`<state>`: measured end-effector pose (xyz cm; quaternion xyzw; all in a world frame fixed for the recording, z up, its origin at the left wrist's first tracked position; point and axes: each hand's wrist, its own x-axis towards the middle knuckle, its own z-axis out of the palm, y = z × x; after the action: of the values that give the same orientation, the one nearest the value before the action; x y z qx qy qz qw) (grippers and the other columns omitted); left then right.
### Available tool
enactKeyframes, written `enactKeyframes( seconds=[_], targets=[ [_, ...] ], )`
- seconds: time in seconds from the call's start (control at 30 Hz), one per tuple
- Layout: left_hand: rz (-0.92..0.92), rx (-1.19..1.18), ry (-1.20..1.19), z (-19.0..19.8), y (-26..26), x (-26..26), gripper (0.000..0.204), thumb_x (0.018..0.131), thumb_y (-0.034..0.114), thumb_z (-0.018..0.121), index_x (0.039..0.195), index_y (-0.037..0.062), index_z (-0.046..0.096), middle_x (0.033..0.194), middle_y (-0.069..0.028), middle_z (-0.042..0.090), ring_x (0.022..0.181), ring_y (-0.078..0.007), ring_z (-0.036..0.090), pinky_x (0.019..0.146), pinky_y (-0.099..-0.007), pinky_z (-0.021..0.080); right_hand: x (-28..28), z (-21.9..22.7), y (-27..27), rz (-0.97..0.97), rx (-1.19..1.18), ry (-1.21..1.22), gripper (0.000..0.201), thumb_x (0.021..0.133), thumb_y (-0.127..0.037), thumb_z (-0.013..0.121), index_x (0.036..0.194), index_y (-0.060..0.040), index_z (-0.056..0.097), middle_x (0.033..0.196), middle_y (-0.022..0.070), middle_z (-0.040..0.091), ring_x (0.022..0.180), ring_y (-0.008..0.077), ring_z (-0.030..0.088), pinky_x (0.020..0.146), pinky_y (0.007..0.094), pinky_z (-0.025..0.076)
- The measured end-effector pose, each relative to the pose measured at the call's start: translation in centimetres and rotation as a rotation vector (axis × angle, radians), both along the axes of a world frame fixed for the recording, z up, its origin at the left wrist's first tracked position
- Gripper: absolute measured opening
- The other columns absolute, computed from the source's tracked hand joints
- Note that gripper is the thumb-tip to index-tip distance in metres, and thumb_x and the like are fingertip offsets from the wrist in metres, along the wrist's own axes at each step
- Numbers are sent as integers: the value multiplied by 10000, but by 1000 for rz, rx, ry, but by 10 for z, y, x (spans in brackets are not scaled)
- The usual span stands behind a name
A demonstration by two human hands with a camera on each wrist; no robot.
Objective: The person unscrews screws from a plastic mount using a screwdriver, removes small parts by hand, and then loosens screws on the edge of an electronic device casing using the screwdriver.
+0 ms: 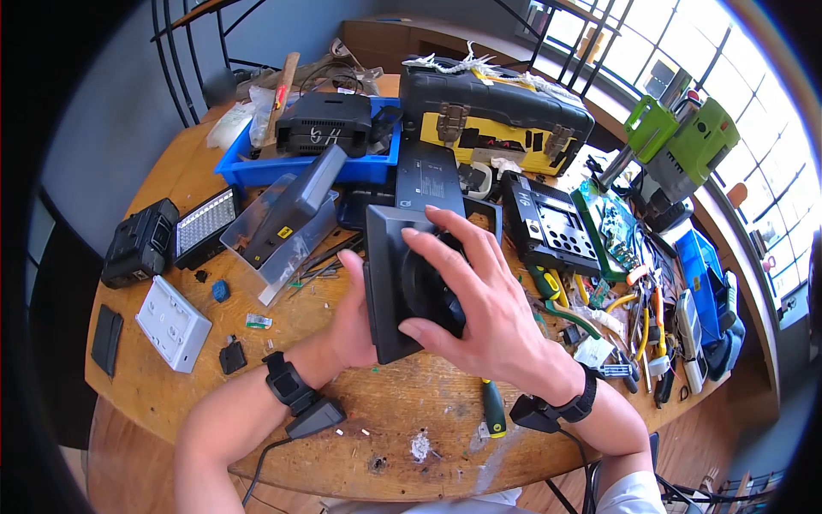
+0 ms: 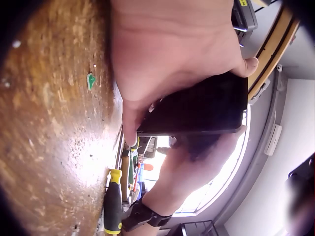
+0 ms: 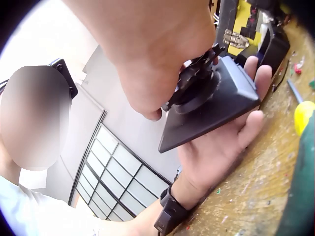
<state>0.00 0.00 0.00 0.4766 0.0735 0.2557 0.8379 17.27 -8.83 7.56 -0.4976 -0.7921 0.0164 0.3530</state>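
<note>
Both hands hold a black rectangular device (image 1: 387,274) above the front half of the wooden table. On its upper side, a round black mount with a slotted piece (image 3: 199,81) stands out. My right hand (image 1: 490,301) reaches over from above, thumb and fingers curled around this mount. Beneath, my left hand (image 1: 344,330) supports the device in the palm, its thumb and fingers along the edges. The dark, flat underside (image 2: 202,105) faces the left wrist view. A green-and-black screwdriver (image 1: 492,409) with yellow ends lies on the table near the right wrist.
A clear plastic box (image 1: 282,231) with a grey device stands left of the hands, near a white plastic case (image 1: 173,324). Behind are a blue bin (image 1: 244,171) and a black-and-yellow toolbox (image 1: 505,103). Pliers, cables and tools crowd the right, beneath a green drill stand (image 1: 693,141).
</note>
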Motion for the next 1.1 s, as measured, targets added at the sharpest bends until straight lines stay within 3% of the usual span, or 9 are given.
enactKeyframes(
  seconds=[0.1, 0.17, 0.27, 0.4, 0.53, 0.7, 0.87, 0.93, 1.1],
  targets=[
    [-283, -537, -428, -11, 10, 2, 1134, 841, 960, 181, 1639, 162, 294, 1639, -149, 392, 1479, -346, 443, 1221, -558, 379, 8, 4, -8, 44, 38, -55, 858, 776, -316, 874, 1506, -90, 484, 1547, 254, 398, 1368, 482, 443, 1123, 549, 419],
    [-236, -581, -356, -6, 12, 1, 1090, 879, 927, 216, 1631, 145, 315, 1633, -151, 404, 1475, -360, 447, 1219, -568, 376, 17, 5, -20, 30, 111, -37, 801, 760, -253, 888, 1456, -62, 541, 1517, 258, 437, 1363, 468, 457, 1108, 550, 427],
    [-200, -623, -256, -9, 13, 3, 927, 993, 780, 328, 1617, 96, 345, 1630, -194, 403, 1469, -415, 441, 1217, -574, 371, 34, -1, -46, -142, 144, -33, 443, 764, -45, 820, 1176, -35, 657, 1113, 172, 624, 934, 336, 666, 777, 417, 553],
    [-212, -531, -176, -10, 12, 9, 844, 1030, 677, 386, 1627, 84, 320, 1636, -283, 343, 1463, -466, 431, 1200, -562, 397, 48, -17, -75, 25, -290, -61, 342, 828, -143, 819, 1115, -54, 656, 861, 111, 635, 770, 281, 675, 680, 395, 549],
    [-286, -520, -253, -4, 14, 10, 832, 1037, 642, 411, 1636, 77, 292, 1656, -304, 284, 1461, -485, 425, 1180, -583, 414, 41, -20, -77, 92, -519, -247, 405, 913, -335, 771, 1191, -75, 631, 936, 111, 589, 812, 319, 687, 696, 419, 559],
    [-263, -574, -214, -4, 15, 7, 815, 1041, 640, 404, 1649, 113, 272, 1675, -272, 262, 1450, -531, 411, 1096, -746, 400, 46, -36, -79, 56, -479, -148, 325, 891, -167, 714, 1192, -86, 619, 1019, 117, 576, 857, 340, 682, 727, 430, 564],
    [-284, -495, -148, 2, 9, 8, 825, 1034, 619, 462, 1652, 112, 257, 1697, -229, 226, 1494, -496, 357, 1136, -712, 393, 47, -26, -85, 52, -378, -122, 343, 874, -113, 679, 1210, -93, 615, 1079, 104, 600, 955, 294, 686, 772, 401, 583],
    [-325, -470, -157, 0, 11, 11, 848, 1031, 616, 474, 1652, 88, 239, 1699, -215, 233, 1497, -484, 359, 1147, -694, 397, 47, -14, -94, 26, -526, -264, 631, 828, -336, 804, 1346, -46, 592, 1172, 185, 550, 1132, 365, 581, 931, 442, 491],
    [-290, -321, -98, 3, 10, 10, 829, 1040, 559, 500, 1640, 50, 239, 1682, -212, 261, 1484, -431, 391, 1123, -633, 474, 48, -18, -87, 49, -543, -329, 575, 791, -417, 830, 1254, -128, 647, 894, 77, 595, 844, 283, 637, 703, 422, 532]
  ],
)
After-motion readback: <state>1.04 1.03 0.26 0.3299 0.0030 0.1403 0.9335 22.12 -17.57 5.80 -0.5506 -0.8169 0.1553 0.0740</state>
